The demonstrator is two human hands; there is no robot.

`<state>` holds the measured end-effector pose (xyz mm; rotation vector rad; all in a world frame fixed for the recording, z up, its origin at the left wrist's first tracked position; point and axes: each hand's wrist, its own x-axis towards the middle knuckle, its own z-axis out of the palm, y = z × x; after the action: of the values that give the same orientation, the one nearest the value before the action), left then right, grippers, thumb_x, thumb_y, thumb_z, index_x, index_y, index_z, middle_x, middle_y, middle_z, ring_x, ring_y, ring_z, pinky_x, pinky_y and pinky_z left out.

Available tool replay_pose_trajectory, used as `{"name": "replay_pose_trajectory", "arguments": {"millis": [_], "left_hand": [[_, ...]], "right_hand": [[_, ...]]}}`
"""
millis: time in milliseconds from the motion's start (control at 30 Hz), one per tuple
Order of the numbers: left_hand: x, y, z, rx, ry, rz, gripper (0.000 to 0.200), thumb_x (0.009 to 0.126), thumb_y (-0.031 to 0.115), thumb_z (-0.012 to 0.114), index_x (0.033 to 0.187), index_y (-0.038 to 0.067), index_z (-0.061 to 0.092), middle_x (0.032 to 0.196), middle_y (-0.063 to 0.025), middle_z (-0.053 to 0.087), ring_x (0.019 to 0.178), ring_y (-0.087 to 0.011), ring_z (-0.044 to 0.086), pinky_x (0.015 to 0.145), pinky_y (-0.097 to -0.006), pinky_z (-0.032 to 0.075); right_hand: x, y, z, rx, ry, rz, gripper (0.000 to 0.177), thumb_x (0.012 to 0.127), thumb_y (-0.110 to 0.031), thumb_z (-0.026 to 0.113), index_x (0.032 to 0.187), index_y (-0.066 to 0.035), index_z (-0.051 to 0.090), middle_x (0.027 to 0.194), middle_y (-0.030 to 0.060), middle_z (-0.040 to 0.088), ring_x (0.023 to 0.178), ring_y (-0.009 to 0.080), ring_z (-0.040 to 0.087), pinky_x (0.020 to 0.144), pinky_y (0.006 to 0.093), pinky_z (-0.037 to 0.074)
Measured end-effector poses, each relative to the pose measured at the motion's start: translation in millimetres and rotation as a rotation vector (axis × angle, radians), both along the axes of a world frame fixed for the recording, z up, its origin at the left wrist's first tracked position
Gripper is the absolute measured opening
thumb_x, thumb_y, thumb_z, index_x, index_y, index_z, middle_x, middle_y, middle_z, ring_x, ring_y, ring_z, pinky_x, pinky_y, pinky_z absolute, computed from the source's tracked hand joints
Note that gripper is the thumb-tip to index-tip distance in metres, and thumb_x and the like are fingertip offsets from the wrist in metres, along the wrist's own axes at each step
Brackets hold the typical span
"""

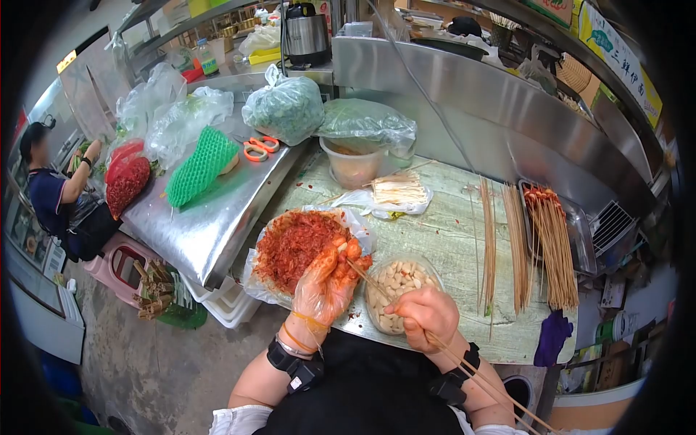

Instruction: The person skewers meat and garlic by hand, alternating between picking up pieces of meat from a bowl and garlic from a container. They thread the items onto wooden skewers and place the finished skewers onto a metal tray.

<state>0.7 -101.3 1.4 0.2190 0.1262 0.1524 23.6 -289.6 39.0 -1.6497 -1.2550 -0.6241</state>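
My left hand (325,279), in a clear plastic glove stained red, is closed round red-coated food (354,255) beside the bowl of red shredded marinated meat (293,243). The exact kind of food between its fingers is hard to make out. Thin bamboo skewers (464,362) are gripped in my bare right hand (424,315), their long ends trailing down to the right. One skewer tip reaches the food at my left fingers. Below it sits a clear container of pale cut pieces (399,283), partly covered by my right hand.
Loose skewers (487,246) lie on the right, next to a metal tray (576,235) of loaded skewers. Behind are a tub (353,163), pale sticks (399,190) on plastic, and filled bags (284,109). Orange-handled scissors (259,148) rest on the steel counter; a person (61,188) works farther left.
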Motion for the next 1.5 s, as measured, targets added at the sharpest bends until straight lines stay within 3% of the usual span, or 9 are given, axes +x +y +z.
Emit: {"name": "replay_pose_trajectory", "arguments": {"millis": [500,533,567,867,1300,1500], "left_hand": [[5.7,4.4,-4.9,0.071,-0.054,-0.012,0.024,0.094,0.011,0.050,0.112,-0.004,0.053,0.104,-0.0146,0.057,0.099,-0.0252,0.057,0.096,-0.0441,0.047],[5.8,4.6,-4.9,0.071,-0.042,-0.003,0.024,0.094,0.011,0.050,0.113,-0.004,0.053,0.104,-0.0150,0.057,0.099,-0.0256,0.058,0.096,-0.0444,0.047],[5.8,4.6,-5.0,0.071,-0.030,0.006,0.024,0.094,0.010,0.050,0.113,-0.004,0.053,0.104,-0.0154,0.058,0.099,-0.0260,0.058,0.096,-0.0448,0.047],[8.0,5.3,-18.0,0.136,-0.025,0.093,0.028,0.093,0.008,0.050,0.117,-0.005,0.050,0.109,-0.0180,0.059,0.103,-0.0287,0.059,0.093,-0.0450,0.049],[9.5,5.6,-19.4,0.198,-0.037,0.133,0.028,0.093,0.010,0.049,0.117,-0.005,0.050,0.108,-0.0184,0.060,0.100,-0.0301,0.060,0.092,-0.0432,0.050],[10.8,10.1,-27.9,0.338,0.019,0.170,0.029,0.093,0.010,0.051,0.117,-0.005,0.051,0.109,-0.0158,0.060,0.101,-0.0255,0.061,0.089,-0.0354,0.051]], "right_hand": [[3.6,8.0,2.2,-0.003,0.007,0.027,0.013,0.092,-0.017,0.052,0.089,-0.006,0.058,0.078,0.0078,0.064,0.063,0.0206,0.061,0.052,0.0298,0.048],[4.6,8.8,2.4,0.010,-0.002,0.037,0.006,0.084,-0.011,0.059,0.087,-0.005,0.059,0.078,0.0084,0.062,0.061,0.0214,0.060,0.050,0.0299,0.048],[5.3,9.6,2.5,0.023,-0.012,0.047,0.011,0.076,-0.004,0.066,0.085,-0.004,0.060,0.079,0.0090,0.061,0.058,0.0223,0.060,0.049,0.0300,0.048],[3.9,19.6,5.0,-0.041,-0.039,0.056,0.021,0.070,-0.001,0.071,0.087,-0.004,0.059,0.080,0.0091,0.059,0.062,0.0233,0.060,0.050,0.0308,0.048],[3.4,37.7,-2.9,-0.124,-0.094,0.007,0.018,0.071,-0.006,0.072,0.083,-0.003,0.058,0.076,0.0078,0.054,0.059,0.0217,0.057,0.049,0.0301,0.047],[9.3,48.3,-9.9,-0.125,-0.072,-0.011,0.017,0.071,-0.006,0.071,0.084,-0.004,0.059,0.076,0.0068,0.053,0.059,0.0211,0.058,0.049,0.0306,0.046]]}}
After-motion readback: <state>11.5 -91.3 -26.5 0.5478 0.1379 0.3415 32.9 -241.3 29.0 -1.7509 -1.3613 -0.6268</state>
